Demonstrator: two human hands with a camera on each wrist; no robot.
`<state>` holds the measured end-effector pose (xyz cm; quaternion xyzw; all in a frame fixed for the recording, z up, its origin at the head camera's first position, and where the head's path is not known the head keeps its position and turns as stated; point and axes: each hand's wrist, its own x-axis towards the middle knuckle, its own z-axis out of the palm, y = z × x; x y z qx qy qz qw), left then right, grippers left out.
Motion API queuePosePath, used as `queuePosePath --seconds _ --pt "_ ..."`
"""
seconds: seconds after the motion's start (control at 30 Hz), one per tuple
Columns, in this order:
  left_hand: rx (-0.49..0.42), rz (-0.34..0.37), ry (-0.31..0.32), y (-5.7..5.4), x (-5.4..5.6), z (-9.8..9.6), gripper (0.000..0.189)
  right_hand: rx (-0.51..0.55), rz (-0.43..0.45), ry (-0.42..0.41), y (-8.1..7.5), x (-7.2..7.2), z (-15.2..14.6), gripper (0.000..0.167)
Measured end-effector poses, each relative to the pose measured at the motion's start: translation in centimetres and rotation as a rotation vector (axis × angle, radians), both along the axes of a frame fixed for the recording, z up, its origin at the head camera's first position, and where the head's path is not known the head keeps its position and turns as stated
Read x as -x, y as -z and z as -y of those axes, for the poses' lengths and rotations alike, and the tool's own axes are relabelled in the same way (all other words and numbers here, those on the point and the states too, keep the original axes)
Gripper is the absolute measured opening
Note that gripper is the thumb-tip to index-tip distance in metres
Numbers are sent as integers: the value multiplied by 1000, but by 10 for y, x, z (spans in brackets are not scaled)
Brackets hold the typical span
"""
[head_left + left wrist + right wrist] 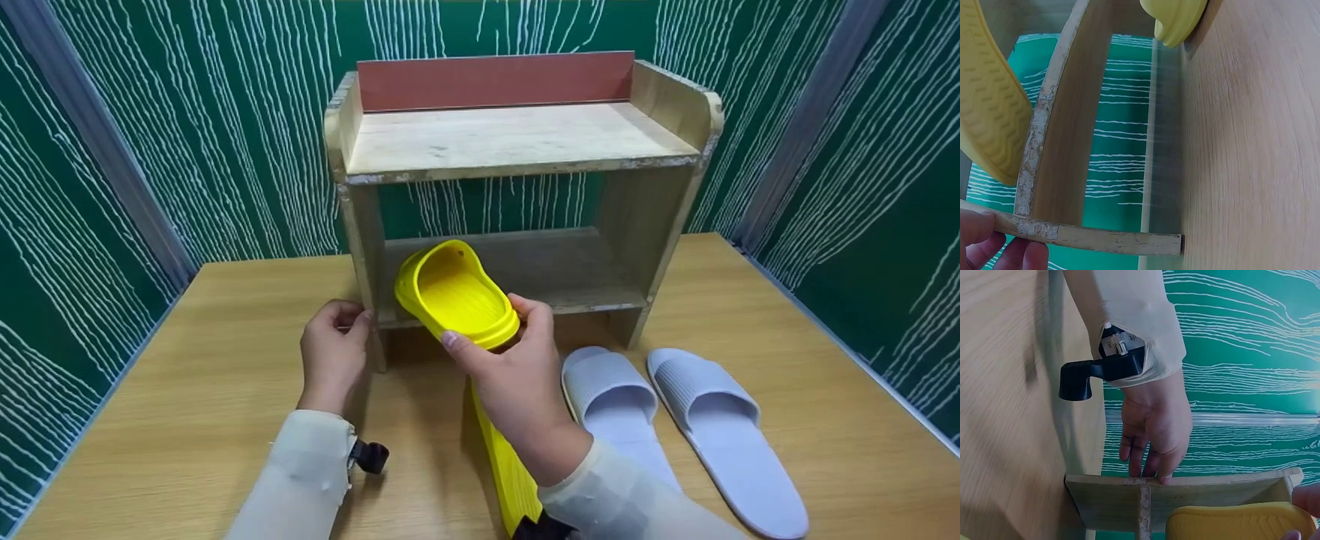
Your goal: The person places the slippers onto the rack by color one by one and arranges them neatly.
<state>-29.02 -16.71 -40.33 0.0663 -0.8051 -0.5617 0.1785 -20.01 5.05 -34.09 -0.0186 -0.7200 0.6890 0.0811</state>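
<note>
My right hand [525, 382] grips a yellow clog [469, 300] by its near end, thumb on one side and fingers on the other. The clog is raised in front of the lower board of a small wooden shelf [525, 146], its closed end toward the shelf. Its patterned sole [994, 107] shows in the left wrist view. My left hand [337, 349] holds the front edge of the shelf's left side panel, with thumb at the edge and fingers along the outer face. A second yellow clog [499, 457] lies on the table, partly hidden by my right hand and sleeve.
A pair of white slippers, a left slipper [611, 405] and a right slipper [724, 435], lies on the wooden table [225, 375] at the right. Green walls [247, 135] with white streaks stand behind and at both sides.
</note>
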Motion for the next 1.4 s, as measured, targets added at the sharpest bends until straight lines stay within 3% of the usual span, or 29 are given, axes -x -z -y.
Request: queuePosePath --seconds 0.17,0.6,1.03,1.4 --pt "-5 18 1 0 0 0 17 -14 30 30 -1 5 7 87" --pt "-5 18 -10 -1 0 -1 17 21 2 106 1 18 27 80" --pt "-9 15 -16 -1 -1 -1 18 79 -41 135 7 30 36 78" --pt "-2 17 -12 0 1 -1 18 113 -3 149 7 37 47 77"
